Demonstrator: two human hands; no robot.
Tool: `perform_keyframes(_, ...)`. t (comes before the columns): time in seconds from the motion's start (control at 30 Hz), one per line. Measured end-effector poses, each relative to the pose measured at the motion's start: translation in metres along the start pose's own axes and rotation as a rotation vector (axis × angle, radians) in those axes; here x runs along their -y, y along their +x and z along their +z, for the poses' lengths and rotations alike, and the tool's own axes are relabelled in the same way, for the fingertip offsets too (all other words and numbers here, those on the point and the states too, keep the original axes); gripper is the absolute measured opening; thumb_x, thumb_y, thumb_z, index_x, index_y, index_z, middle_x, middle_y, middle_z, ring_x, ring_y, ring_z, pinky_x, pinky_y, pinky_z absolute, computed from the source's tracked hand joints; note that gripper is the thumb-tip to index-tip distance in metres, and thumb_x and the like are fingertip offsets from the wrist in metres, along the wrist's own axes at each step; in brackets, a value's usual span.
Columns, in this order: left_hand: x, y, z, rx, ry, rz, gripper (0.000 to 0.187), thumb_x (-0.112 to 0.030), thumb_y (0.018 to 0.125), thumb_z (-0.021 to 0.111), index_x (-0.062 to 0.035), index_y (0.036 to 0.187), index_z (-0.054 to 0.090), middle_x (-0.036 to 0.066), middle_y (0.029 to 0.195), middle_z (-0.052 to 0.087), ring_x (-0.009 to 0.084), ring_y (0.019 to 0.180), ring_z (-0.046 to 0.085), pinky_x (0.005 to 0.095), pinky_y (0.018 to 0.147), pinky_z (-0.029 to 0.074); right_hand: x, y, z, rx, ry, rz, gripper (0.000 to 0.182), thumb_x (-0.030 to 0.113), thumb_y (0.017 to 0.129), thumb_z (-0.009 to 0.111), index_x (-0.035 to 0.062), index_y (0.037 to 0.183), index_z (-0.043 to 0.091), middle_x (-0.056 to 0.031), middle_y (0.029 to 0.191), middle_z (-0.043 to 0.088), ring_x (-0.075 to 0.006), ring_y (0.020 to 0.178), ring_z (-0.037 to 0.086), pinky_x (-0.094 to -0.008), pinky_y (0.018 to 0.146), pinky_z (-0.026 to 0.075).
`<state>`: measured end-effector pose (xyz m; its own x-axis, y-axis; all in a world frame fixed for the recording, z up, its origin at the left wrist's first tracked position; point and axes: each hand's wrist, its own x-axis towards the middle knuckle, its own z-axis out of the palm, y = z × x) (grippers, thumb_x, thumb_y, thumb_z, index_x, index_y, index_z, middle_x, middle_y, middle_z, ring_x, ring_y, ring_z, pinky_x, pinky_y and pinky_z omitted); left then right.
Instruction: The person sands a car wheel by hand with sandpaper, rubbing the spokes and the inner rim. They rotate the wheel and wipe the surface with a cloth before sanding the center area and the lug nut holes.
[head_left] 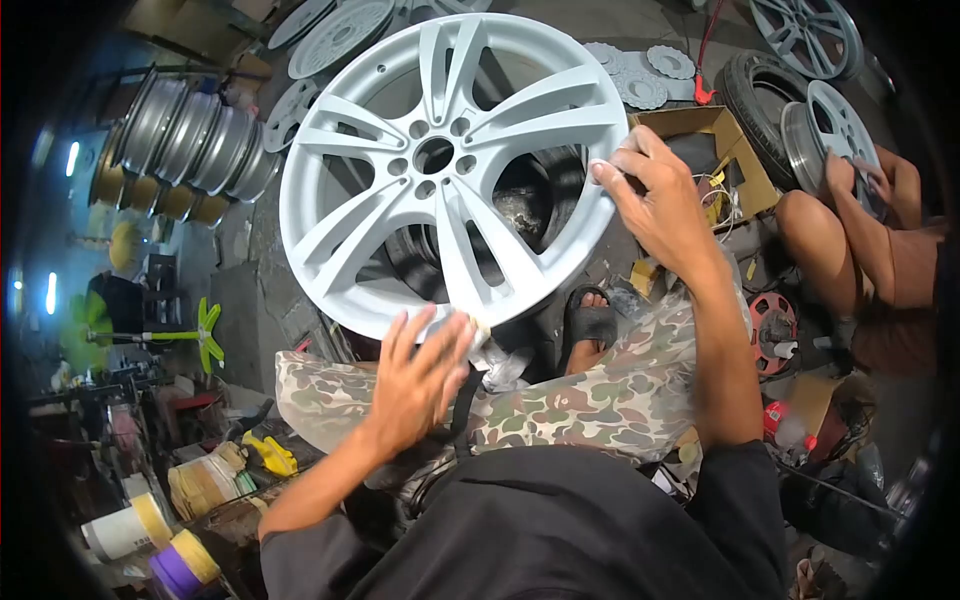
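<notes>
A pale grey-white alloy wheel [470, 235] with paired spokes lies face up in front of me, over a dark round thing [525, 205] partly hidden beneath it. My right hand [655, 195] grips the wheel's right edge, thumb on the face and fingers curled at the outer lip. At the near edge is my left hand [420, 375], slightly blurred, its fingers stretched out and apart against the lip. Beside those fingers shows a small pale yellowish piece [480, 330], with crumpled clear plastic [502, 368] just below.
On the right, another person's hands [860, 180] hold a smaller wheel [835, 130] near a tyre [765, 95] and a cardboard box [735, 150]. Stacked silver rims [190, 135] stand at left, above a green fan [208, 335]. Tape rolls [185, 563] lie lower left.
</notes>
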<state>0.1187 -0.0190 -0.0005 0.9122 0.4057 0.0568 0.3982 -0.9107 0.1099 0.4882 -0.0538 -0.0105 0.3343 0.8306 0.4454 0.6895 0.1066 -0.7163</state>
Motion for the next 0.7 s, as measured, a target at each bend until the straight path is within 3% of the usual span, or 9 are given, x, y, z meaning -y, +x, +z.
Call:
perform_keyframes(0.13, 0.01, 0.019, 0.001, 0.005, 0.001, 0.023, 0.056, -0.02, 0.097, 0.072, -0.0125, 0.152, 0.063, 0.005, 0.16, 0.055, 0.037, 0.152, 0.043, 0.0586, 0.127, 0.03, 0.008, 0.005, -0.006, 0.011, -0.001, 0.023, 0.026, 0.02, 0.102, 0.073, -0.0057, 0.1, 0.075, -0.0155, 0.09, 0.058, -0.0324, 0.081, 0.062, -0.0429, 0.075, 0.049)
perform_keyframes(0.23, 0.016, 0.042, 0.008, -0.058, -0.155, 0.073, 0.052, -0.018, 0.099, 0.063, -0.0106, 0.15, 0.063, 0.008, 0.159, 0.055, 0.0399, 0.152, 0.042, 0.0605, 0.128, 0.028, 0.002, 0.003, 0.001, 0.02, 0.014, -0.049, 0.025, 0.02, 0.102, 0.073, -0.0049, 0.097, 0.075, -0.0156, 0.09, 0.058, -0.0324, 0.082, 0.062, -0.0424, 0.075, 0.049)
perform_keyframes(0.33, 0.025, 0.011, -0.008, 0.068, -0.008, 0.144, 0.064, -0.022, 0.093, 0.075, -0.0142, 0.155, 0.059, 0.003, 0.162, 0.052, 0.0341, 0.154, 0.041, 0.0567, 0.128, 0.029, -0.007, -0.004, -0.004, 0.011, -0.033, 0.003, 0.026, 0.021, 0.102, 0.072, -0.0037, 0.094, 0.075, -0.0159, 0.09, 0.059, -0.0335, 0.083, 0.062, -0.043, 0.076, 0.049)
perform_keyframes(0.43, 0.025, 0.007, -0.006, 0.086, -0.004, 0.174, 0.059, -0.021, 0.094, 0.072, -0.0112, 0.151, 0.062, 0.006, 0.161, 0.054, 0.038, 0.154, 0.041, 0.0589, 0.128, 0.029, -0.009, -0.004, -0.004, 0.025, -0.051, 0.102, 0.026, 0.022, 0.101, 0.072, -0.003, 0.095, 0.076, -0.0172, 0.092, 0.061, -0.0346, 0.084, 0.063, -0.0437, 0.077, 0.049)
perform_keyframes(0.57, 0.001, 0.069, 0.015, -0.065, -0.047, 0.272, 0.058, -0.026, 0.095, 0.074, -0.0115, 0.15, 0.063, 0.005, 0.159, 0.056, 0.0337, 0.154, 0.042, 0.0569, 0.127, 0.031, -0.004, 0.004, 0.005, 0.035, -0.036, 0.001, 0.026, 0.022, 0.101, 0.074, -0.0036, 0.096, 0.076, -0.0157, 0.091, 0.06, -0.0324, 0.082, 0.062, -0.0424, 0.076, 0.049)
perform_keyframes(0.7, 0.023, 0.014, 0.0, 0.063, 0.014, 0.231, 0.061, -0.025, 0.095, 0.076, -0.0138, 0.152, 0.061, 0.004, 0.162, 0.053, 0.0339, 0.154, 0.042, 0.0562, 0.127, 0.032, -0.007, -0.001, 0.004, 0.032, -0.037, 0.025, 0.025, 0.02, 0.101, 0.074, -0.0047, 0.095, 0.074, -0.0144, 0.089, 0.057, -0.0299, 0.076, 0.059, -0.0411, 0.072, 0.048)
